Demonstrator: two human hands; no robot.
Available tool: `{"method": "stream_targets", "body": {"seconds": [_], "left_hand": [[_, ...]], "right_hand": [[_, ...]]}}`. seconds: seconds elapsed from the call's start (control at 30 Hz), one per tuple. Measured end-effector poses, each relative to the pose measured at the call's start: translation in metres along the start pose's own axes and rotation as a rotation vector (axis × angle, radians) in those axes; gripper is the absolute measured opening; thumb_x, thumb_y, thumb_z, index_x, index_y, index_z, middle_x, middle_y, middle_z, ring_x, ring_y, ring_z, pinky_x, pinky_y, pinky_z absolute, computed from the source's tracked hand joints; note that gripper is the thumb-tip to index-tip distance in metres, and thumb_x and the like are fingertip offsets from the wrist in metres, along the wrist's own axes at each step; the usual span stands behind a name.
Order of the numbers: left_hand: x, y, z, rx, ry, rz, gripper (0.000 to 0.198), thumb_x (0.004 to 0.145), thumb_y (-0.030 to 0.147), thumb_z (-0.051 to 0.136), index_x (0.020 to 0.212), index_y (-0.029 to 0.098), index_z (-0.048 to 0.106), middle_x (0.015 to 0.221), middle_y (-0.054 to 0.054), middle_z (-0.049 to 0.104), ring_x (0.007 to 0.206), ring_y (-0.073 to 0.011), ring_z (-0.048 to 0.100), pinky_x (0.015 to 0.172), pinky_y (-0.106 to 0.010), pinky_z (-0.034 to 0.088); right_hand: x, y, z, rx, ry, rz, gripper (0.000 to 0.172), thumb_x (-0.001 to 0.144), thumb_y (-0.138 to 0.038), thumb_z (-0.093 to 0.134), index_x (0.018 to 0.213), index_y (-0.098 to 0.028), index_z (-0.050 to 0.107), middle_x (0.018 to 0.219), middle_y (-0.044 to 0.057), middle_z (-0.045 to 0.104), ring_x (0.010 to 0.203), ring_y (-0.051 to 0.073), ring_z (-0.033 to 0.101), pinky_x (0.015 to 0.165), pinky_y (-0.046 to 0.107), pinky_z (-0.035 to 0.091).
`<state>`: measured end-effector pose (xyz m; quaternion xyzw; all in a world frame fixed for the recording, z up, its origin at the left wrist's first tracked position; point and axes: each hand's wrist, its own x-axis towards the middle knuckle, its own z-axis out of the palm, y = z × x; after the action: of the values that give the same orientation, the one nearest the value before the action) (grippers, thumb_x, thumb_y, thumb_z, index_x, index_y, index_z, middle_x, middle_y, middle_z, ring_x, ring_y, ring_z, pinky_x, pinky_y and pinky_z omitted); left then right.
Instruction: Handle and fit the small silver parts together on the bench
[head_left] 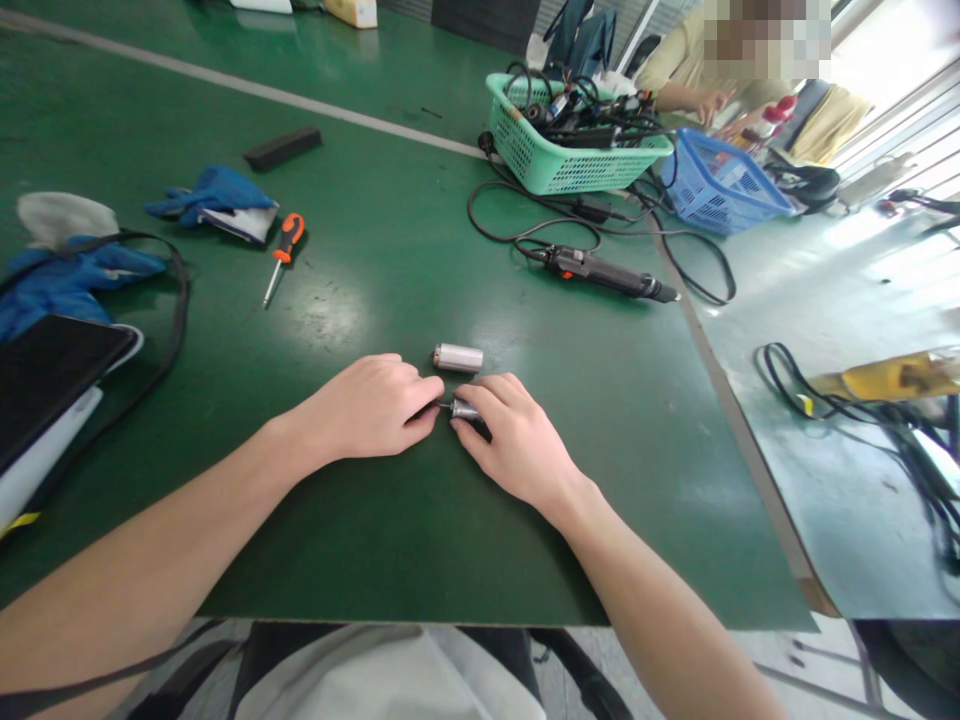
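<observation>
My left hand (367, 408) rests on the green table (390, 540) with its fingers curled, and its fingertips pinch a thin metal pin sticking out of a small metal cylinder (464, 410). My right hand (514, 440) is wrapped round that cylinder from the right and hides most of it. A second silver cylinder (457, 357) lies loose on the table just beyond both hands, touching neither.
An orange-handled screwdriver (281, 255) and blue gloves (214, 200) lie at the left. A black electric screwdriver (604, 273) with its cable lies beyond, near a green basket (570, 160) and a blue basket (720, 185). Another person sits at the far right.
</observation>
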<state>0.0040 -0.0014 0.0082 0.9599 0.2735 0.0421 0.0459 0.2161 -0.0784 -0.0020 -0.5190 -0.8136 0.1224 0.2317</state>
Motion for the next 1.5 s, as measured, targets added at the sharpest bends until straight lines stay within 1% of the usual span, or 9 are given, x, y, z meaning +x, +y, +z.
{"method": "stream_targets", "body": {"seconds": [0.63, 0.73, 0.83, 1.0, 1.13, 1.23, 1.37, 1.43, 1.5], "left_hand": [[0.000, 0.000, 0.001, 0.025, 0.023, 0.017, 0.025, 0.099, 0.032, 0.047, 0.090, 0.019, 0.066, 0.075, -0.005, 0.067, 0.069, -0.0213, 0.064, 0.072, -0.035, 0.048], [-0.001, 0.000, 0.001, 0.039, 0.019, 0.010, 0.026, 0.100, 0.033, 0.046, 0.090, 0.019, 0.065, 0.075, -0.005, 0.067, 0.070, -0.0223, 0.065, 0.072, -0.036, 0.048], [-0.001, -0.001, 0.002, 0.053, 0.018, -0.007, 0.027, 0.101, 0.036, 0.046, 0.090, 0.019, 0.065, 0.075, -0.006, 0.068, 0.070, -0.0235, 0.065, 0.072, -0.036, 0.048], [0.001, -0.003, 0.002, 0.041, 0.013, -0.044, 0.024, 0.099, 0.037, 0.053, 0.091, 0.019, 0.067, 0.076, -0.006, 0.069, 0.071, -0.0233, 0.066, 0.069, -0.034, 0.047], [0.002, -0.003, 0.001, 0.046, -0.002, -0.068, 0.031, 0.099, 0.046, 0.056, 0.091, 0.018, 0.068, 0.076, -0.006, 0.070, 0.070, -0.0231, 0.066, 0.068, -0.033, 0.047], [0.002, -0.001, -0.001, 0.044, -0.015, -0.073, 0.038, 0.099, 0.052, 0.054, 0.092, 0.018, 0.069, 0.076, -0.006, 0.070, 0.071, -0.0236, 0.066, 0.068, -0.034, 0.047], [0.001, 0.000, -0.001, 0.034, -0.023, -0.090, 0.034, 0.101, 0.047, 0.052, 0.096, 0.019, 0.069, 0.077, -0.006, 0.071, 0.073, -0.0233, 0.067, 0.071, -0.035, 0.048], [0.001, -0.002, 0.000, 0.028, -0.020, -0.096, 0.032, 0.101, 0.044, 0.051, 0.097, 0.018, 0.070, 0.078, -0.006, 0.071, 0.073, -0.0228, 0.067, 0.072, -0.035, 0.049], [0.000, -0.003, 0.002, 0.026, -0.010, -0.099, 0.031, 0.102, 0.043, 0.050, 0.097, 0.018, 0.070, 0.078, -0.006, 0.071, 0.072, -0.0222, 0.067, 0.073, -0.035, 0.049]], "right_hand": [[0.001, 0.000, 0.001, 0.022, 0.008, -0.004, 0.023, 0.098, -0.023, 0.058, 0.120, -0.020, 0.065, 0.118, 0.012, 0.069, 0.110, 0.028, 0.061, 0.097, 0.047, 0.054], [0.001, 0.001, 0.000, 0.017, 0.009, -0.013, 0.026, 0.099, -0.022, 0.056, 0.124, -0.020, 0.064, 0.119, 0.012, 0.069, 0.111, 0.028, 0.060, 0.098, 0.048, 0.054], [0.000, 0.002, -0.001, 0.000, -0.023, -0.059, 0.031, 0.102, -0.019, 0.048, 0.130, -0.021, 0.062, 0.124, 0.012, 0.067, 0.115, 0.028, 0.058, 0.100, 0.047, 0.053], [-0.001, -0.004, -0.005, -0.108, -0.101, -0.118, 0.039, 0.103, -0.013, 0.040, 0.133, -0.022, 0.063, 0.129, 0.015, 0.062, 0.116, 0.027, 0.056, 0.097, 0.046, 0.053], [0.000, -0.001, -0.016, -0.196, -0.159, -0.117, 0.039, 0.102, -0.013, 0.042, 0.132, -0.025, 0.063, 0.123, 0.014, 0.064, 0.112, 0.028, 0.056, 0.094, 0.046, 0.054], [-0.003, 0.028, -0.032, -0.288, -0.138, -0.019, 0.040, 0.098, -0.010, 0.043, 0.129, -0.023, 0.063, 0.113, 0.014, 0.067, 0.107, 0.030, 0.056, 0.090, 0.047, 0.054], [-0.012, 0.098, -0.055, -0.456, -0.013, 0.243, 0.039, 0.094, -0.012, 0.043, 0.124, -0.020, 0.066, 0.107, 0.016, 0.069, 0.100, 0.032, 0.057, 0.082, 0.047, 0.052], [-0.019, 0.131, -0.064, -0.495, 0.044, 0.387, 0.040, 0.093, -0.014, 0.041, 0.123, -0.020, 0.068, 0.107, 0.016, 0.070, 0.099, 0.032, 0.059, 0.083, 0.046, 0.052], [-0.026, 0.155, -0.070, -0.503, 0.093, 0.490, 0.042, 0.091, -0.013, 0.041, 0.121, -0.018, 0.069, 0.109, 0.016, 0.071, 0.100, 0.031, 0.062, 0.086, 0.046, 0.051]]}}
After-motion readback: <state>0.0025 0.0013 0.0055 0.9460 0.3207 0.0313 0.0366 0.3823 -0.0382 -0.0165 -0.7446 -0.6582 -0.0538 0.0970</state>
